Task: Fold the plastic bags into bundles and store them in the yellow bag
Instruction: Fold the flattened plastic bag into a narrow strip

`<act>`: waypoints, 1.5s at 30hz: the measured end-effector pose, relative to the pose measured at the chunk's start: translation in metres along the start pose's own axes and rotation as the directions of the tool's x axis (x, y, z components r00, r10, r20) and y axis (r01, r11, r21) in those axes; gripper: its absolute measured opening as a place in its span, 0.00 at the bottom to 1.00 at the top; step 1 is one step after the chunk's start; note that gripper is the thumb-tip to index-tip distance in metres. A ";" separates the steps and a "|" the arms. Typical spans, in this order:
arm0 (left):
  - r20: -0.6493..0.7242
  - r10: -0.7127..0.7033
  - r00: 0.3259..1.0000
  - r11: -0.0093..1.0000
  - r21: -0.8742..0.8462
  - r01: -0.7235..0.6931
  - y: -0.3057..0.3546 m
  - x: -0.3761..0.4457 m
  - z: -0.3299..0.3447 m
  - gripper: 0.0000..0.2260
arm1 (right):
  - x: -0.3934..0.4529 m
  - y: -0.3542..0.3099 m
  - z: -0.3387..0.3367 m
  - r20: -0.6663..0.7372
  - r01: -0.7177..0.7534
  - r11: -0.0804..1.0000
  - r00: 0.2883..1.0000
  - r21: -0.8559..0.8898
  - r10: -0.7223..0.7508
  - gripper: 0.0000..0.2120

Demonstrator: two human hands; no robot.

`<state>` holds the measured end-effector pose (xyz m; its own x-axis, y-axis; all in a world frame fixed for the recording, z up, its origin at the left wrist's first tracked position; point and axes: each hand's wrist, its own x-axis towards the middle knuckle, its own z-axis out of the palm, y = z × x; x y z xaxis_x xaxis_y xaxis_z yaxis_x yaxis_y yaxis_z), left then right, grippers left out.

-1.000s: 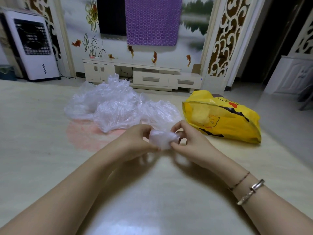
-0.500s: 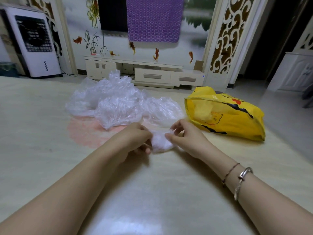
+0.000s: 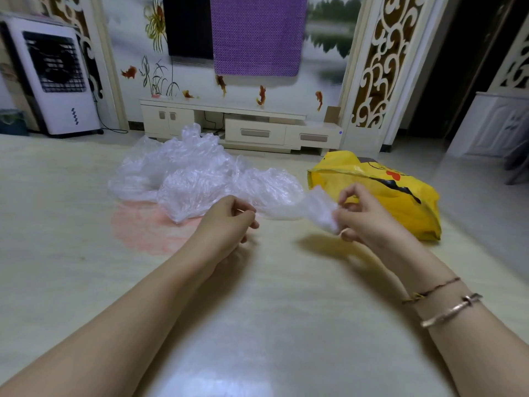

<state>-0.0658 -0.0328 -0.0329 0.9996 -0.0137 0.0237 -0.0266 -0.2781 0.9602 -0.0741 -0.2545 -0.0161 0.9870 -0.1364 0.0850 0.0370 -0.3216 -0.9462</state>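
One folded bundle (image 3: 320, 210) pinched in right hand (image 3: 363, 216), carried toward yellow bag (image 3: 400, 202) for storing; left hand (image 3: 226, 222) loosely curled, empty.

A single head-worn camera looks forward and down, close over the floor (image 3: 257, 310) toward the wall.

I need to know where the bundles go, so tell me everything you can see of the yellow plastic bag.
The yellow plastic bag lies on its side on the pale floor, right of the heap of clear plastic bags. It is glossy and crinkled, printed with black lines and a red mark. Its mouth faces left and gapes slightly. The right hand, pinching a small clear bundle, hovers before it.
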 end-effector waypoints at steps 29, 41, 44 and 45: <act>-0.095 0.004 0.995 1.000 0.008 -0.003 0.002 0.010 -0.017 0.07 | 0.016 0.019 0.030 -0.029 0.292 0.677 0.907 -0.675 -0.419 0.15; -0.076 0.025 0.997 0.992 0.127 -0.015 -0.010 0.023 -0.023 0.09 | 0.061 0.007 0.081 0.256 0.270 0.657 0.959 -0.704 -0.120 0.21; -0.057 0.025 0.998 0.990 0.138 -0.017 -0.012 0.023 -0.023 0.13 | 0.070 0.000 0.097 0.272 0.196 0.703 0.962 -0.684 -0.004 0.21; -0.059 0.022 0.998 0.991 0.132 -0.014 -0.012 0.022 -0.024 0.13 | 0.072 -0.002 0.101 0.284 0.182 0.722 0.959 -0.668 0.022 0.20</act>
<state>-0.0430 -0.0068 -0.0374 0.9975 0.0367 0.0610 -0.0411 -0.4024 0.9145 0.0123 -0.1688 -0.0402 0.9913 0.1286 -0.0277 0.1017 -0.8828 -0.4586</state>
